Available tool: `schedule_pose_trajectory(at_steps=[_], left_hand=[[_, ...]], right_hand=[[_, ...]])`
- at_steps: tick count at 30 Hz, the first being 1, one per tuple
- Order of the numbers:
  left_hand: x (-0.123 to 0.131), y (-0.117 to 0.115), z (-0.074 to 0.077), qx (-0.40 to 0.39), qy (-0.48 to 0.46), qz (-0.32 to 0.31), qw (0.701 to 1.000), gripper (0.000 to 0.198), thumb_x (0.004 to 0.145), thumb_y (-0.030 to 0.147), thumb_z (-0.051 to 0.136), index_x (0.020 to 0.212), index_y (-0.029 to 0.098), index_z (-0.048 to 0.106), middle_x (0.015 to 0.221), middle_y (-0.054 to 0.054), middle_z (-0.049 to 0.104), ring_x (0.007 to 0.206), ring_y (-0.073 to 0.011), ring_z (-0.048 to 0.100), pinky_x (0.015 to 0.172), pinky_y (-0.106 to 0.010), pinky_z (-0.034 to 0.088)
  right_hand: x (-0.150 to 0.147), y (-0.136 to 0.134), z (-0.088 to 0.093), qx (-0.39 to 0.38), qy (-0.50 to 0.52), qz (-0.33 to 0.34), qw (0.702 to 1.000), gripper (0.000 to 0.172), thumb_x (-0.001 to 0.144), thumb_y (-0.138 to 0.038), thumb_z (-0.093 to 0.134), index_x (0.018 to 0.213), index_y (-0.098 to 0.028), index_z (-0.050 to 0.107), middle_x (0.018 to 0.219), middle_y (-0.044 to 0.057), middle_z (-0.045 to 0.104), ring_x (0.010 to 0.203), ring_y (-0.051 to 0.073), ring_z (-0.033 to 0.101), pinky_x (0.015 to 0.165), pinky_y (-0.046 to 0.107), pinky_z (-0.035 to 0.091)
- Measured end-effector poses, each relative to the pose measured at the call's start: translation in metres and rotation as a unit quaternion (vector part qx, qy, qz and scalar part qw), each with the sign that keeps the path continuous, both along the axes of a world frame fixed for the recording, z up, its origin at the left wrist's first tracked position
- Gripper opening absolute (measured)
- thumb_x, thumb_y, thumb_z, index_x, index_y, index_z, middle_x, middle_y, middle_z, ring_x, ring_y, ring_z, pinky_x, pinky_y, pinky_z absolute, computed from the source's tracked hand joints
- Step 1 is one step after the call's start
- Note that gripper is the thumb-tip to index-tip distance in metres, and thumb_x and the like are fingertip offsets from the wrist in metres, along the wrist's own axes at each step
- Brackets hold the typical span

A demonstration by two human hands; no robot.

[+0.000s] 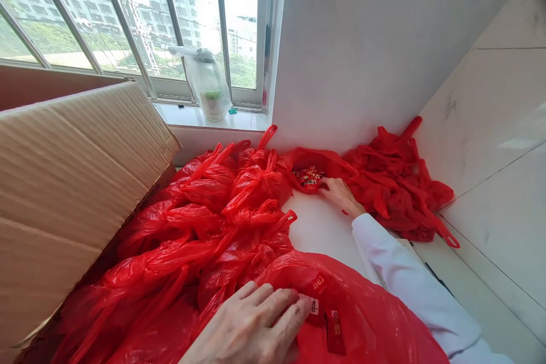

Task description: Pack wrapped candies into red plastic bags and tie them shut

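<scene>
Against the wall (341, 57), packets (309, 175) lie in an open bag (318, 156); your right hand (339, 194) bends its fingers at them, grip unclear. Left hand (260, 324): fingers half-curled at the near bag (362, 290), hold unclear. Tied bags (256, 185) look finished; both others are untied.

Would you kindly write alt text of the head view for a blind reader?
A person's right hand is at the mouth of an open red plastic bag holding small printed packets; the left hand is at a nearer, larger red bag. Knotted red bags and a cardboard box sit left, near a barred window.
</scene>
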State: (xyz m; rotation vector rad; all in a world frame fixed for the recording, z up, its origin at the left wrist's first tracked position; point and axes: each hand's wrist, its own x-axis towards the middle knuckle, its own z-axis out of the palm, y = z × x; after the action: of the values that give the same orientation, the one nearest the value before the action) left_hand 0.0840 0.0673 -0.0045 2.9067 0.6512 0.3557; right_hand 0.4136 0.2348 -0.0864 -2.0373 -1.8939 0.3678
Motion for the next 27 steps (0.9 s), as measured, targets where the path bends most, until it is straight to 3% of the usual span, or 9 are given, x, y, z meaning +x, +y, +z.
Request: schedule_pose_trajectory(at_steps=[5,9,13,16,19,21,23,24,27], left_hand=[[-0.005,-0.002,0.012,-0.01,-0.061,0.081,0.995,0.023,0.094,0.016,0.048,0.112,0.023,0.062,0.099,-0.002,0.067,0.085,-0.0187,0.063,0.076,-0.032,0.056],[-0.013,-0.002,0.016,0.003,-0.075,0.124,0.989,0.021,0.095,0.02,0.049,0.108,0.028,0.063,0.111,-0.004,0.056,0.09,-0.0174,0.06,0.074,-0.029,0.056],[-0.018,-0.004,0.015,0.03,-0.106,0.115,0.987,0.023,0.095,0.023,0.049,0.11,0.032,0.064,0.123,-0.005,0.05,0.098,-0.0192,0.059,0.074,-0.028,0.056],[-0.02,-0.008,0.02,0.012,-0.08,0.102,0.991,0.026,0.094,0.016,0.048,0.106,0.03,0.066,0.113,-0.004,0.056,0.095,-0.0197,0.057,0.077,-0.032,0.055],[-0.021,-0.011,0.029,-0.006,-0.037,0.077,0.996,0.023,0.093,0.013,0.051,0.106,0.026,0.065,0.102,-0.003,0.06,0.094,-0.0203,0.056,0.077,-0.033,0.054],[-0.021,-0.012,0.035,-0.013,-0.012,0.068,0.997,0.021,0.093,0.013,0.053,0.107,0.024,0.065,0.1,-0.003,0.061,0.094,-0.02,0.055,0.077,-0.032,0.054],[-0.02,-0.012,0.039,-0.017,0.007,0.06,0.998,0.022,0.093,0.012,0.052,0.107,0.023,0.065,0.1,-0.003,0.061,0.094,-0.0192,0.055,0.077,-0.031,0.053],[-0.019,-0.012,0.041,-0.019,0.012,0.057,0.998,0.022,0.094,0.011,0.051,0.107,0.023,0.065,0.099,-0.003,0.061,0.093,-0.0188,0.055,0.078,-0.031,0.053],[-0.017,-0.012,0.042,-0.008,0.006,0.036,0.999,0.02,0.096,0.015,0.047,0.099,0.022,0.066,0.095,-0.003,0.062,0.092,-0.0203,0.055,0.076,-0.032,0.053]], right_hand=[[0.004,-0.017,0.002,-0.023,-0.05,0.052,0.997,0.029,0.093,-0.034,0.059,0.117,-0.017,0.06,0.117,0.008,0.062,0.101,0.021,0.062,0.086,0.041,0.053],[0.006,-0.022,0.011,0.005,-0.064,0.043,0.997,0.03,0.093,-0.034,0.058,0.118,-0.017,0.06,0.119,0.008,0.061,0.103,0.021,0.061,0.088,0.043,0.052],[-0.001,-0.027,0.021,0.035,-0.053,0.042,0.997,0.025,0.092,-0.031,0.06,0.112,-0.016,0.063,0.114,0.008,0.065,0.102,0.021,0.063,0.089,0.043,0.052],[-0.01,-0.044,0.038,0.046,-0.011,0.058,0.997,0.017,0.091,-0.022,0.059,0.103,-0.015,0.068,0.103,0.007,0.071,0.098,0.021,0.066,0.086,0.036,0.053],[-0.024,-0.08,0.072,0.047,0.061,0.089,0.993,0.022,0.092,-0.028,0.055,0.106,-0.019,0.069,0.102,0.003,0.072,0.09,0.018,0.068,0.074,0.027,0.054],[-0.035,-0.113,0.102,0.045,0.167,0.15,0.974,0.022,0.09,-0.034,0.059,0.105,-0.022,0.069,0.1,0.003,0.072,0.089,0.016,0.067,0.071,0.024,0.054],[-0.05,-0.149,0.13,0.052,0.259,0.244,0.933,0.014,0.089,-0.03,0.062,0.1,-0.024,0.069,0.093,0.0,0.072,0.081,0.013,0.068,0.07,0.021,0.054],[-0.057,-0.167,0.142,0.038,0.262,0.299,0.917,0.013,0.091,-0.027,0.061,0.1,-0.025,0.069,0.09,-0.001,0.072,0.08,0.012,0.068,0.07,0.02,0.054],[-0.076,-0.207,0.158,-0.016,0.118,0.436,0.892,0.021,0.096,-0.019,0.051,0.104,-0.027,0.069,0.089,-0.001,0.073,0.077,0.011,0.068,0.068,0.018,0.052]])
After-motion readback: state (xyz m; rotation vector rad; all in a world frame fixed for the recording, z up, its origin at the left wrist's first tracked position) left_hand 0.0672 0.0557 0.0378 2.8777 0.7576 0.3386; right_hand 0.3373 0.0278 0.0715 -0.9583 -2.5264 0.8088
